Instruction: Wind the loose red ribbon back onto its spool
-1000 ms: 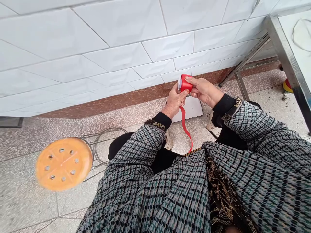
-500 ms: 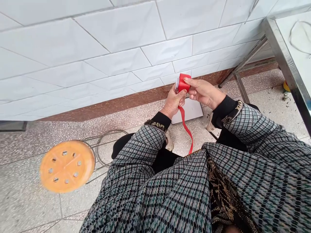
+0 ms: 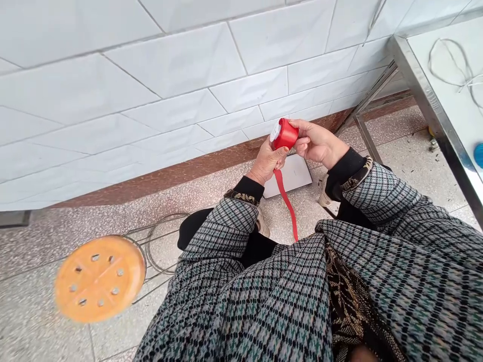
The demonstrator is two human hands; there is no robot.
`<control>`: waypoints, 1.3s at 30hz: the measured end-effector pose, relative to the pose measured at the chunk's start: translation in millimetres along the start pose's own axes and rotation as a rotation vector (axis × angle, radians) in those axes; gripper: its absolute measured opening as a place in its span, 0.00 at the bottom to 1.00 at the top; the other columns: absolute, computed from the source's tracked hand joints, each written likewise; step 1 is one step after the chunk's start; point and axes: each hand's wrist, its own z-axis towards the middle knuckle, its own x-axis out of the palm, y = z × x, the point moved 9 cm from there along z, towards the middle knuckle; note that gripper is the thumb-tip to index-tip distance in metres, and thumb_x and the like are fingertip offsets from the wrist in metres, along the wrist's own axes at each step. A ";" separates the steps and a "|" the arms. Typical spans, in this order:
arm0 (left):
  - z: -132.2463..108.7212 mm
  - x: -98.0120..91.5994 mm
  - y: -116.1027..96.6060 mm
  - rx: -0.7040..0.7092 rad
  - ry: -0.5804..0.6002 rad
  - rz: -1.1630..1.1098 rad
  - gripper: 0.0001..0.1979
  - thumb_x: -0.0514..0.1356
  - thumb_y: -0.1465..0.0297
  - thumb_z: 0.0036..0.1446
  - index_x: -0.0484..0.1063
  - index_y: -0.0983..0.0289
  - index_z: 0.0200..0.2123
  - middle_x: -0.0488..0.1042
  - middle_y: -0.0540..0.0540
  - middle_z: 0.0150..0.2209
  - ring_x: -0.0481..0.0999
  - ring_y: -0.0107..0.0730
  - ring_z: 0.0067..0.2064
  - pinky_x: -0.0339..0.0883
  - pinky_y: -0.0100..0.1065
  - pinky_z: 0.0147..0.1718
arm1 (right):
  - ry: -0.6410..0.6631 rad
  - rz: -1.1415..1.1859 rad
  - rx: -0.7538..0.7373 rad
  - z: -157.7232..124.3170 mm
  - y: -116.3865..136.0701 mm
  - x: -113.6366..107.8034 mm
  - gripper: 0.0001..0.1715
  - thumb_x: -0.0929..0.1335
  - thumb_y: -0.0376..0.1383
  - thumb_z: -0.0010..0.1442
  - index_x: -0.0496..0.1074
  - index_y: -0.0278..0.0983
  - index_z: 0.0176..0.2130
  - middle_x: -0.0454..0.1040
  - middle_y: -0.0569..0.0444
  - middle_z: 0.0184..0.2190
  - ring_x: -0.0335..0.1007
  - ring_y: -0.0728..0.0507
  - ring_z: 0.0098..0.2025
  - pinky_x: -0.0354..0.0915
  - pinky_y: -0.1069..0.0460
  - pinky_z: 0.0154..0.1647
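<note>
I hold a roll of red ribbon [image 3: 286,134] in front of me, its white core end turned to the left. My right hand [image 3: 319,145] grips the roll from the right, fingers curled over its top. My left hand [image 3: 268,162] pinches the loose ribbon tail [image 3: 287,202] just under the roll. The tail hangs straight down toward my lap between my knees. Both arms wear checked sleeves with black cuffs.
A white tiled wall [image 3: 169,85] rises ahead above a brown skirting. A round orange stool [image 3: 99,278] on a wire frame stands at the lower left. A white flat board [image 3: 290,176] lies on the speckled floor under my hands. A steel table [image 3: 433,95] stands at the right.
The roll has turned a little in my hands, showing more of its white end. My hands stay on it; the view has shifted slightly.
</note>
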 end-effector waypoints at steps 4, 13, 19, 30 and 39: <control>-5.6 -6.8 -2.0 0.021 -0.098 -0.019 0.34 0.77 0.46 0.41 0.62 0.58 0.38 0.58 0.35 0.14 0.50 0.18 0.13 0.43 0.28 0.14 | 0.044 -0.053 -0.089 -3.4 -4.1 14.6 0.17 0.78 0.43 0.64 0.71 0.37 0.37 0.61 0.66 0.18 0.47 0.57 0.16 0.52 0.60 0.14; -21.3 -24.1 -7.5 0.030 -0.155 0.072 0.36 0.79 0.49 0.40 0.64 0.58 0.42 0.63 0.37 0.19 0.53 0.17 0.14 0.45 0.29 0.14 | 0.073 -0.038 -0.058 0.4 -8.3 23.4 0.09 0.75 0.37 0.67 0.73 0.36 0.38 0.59 0.66 0.17 0.43 0.56 0.16 0.46 0.60 0.13; -31.2 -39.0 -14.8 0.080 -0.203 0.137 0.39 0.81 0.53 0.37 0.66 0.58 0.47 0.64 0.38 0.21 0.55 0.16 0.15 0.44 0.28 0.14 | 0.131 -0.060 0.050 -2.3 -16.5 32.4 0.11 0.76 0.38 0.66 0.71 0.36 0.39 0.61 0.65 0.20 0.42 0.58 0.16 0.45 0.61 0.13; -30.8 -36.8 -13.3 0.071 -0.220 0.107 0.34 0.78 0.49 0.40 0.64 0.59 0.39 0.63 0.37 0.19 0.52 0.15 0.14 0.46 0.28 0.13 | 0.094 -0.047 -0.056 -2.9 -20.2 33.6 0.17 0.77 0.41 0.66 0.69 0.37 0.33 0.56 0.66 0.16 0.42 0.56 0.16 0.48 0.59 0.14; -28.3 -42.6 -4.7 0.045 -0.169 0.111 0.40 0.82 0.54 0.34 0.65 0.60 0.44 0.67 0.39 0.23 0.54 0.15 0.14 0.46 0.28 0.12 | 0.148 0.147 0.139 2.4 -32.0 31.2 0.09 0.70 0.37 0.72 0.69 0.36 0.39 0.64 0.63 0.20 0.42 0.57 0.15 0.45 0.62 0.10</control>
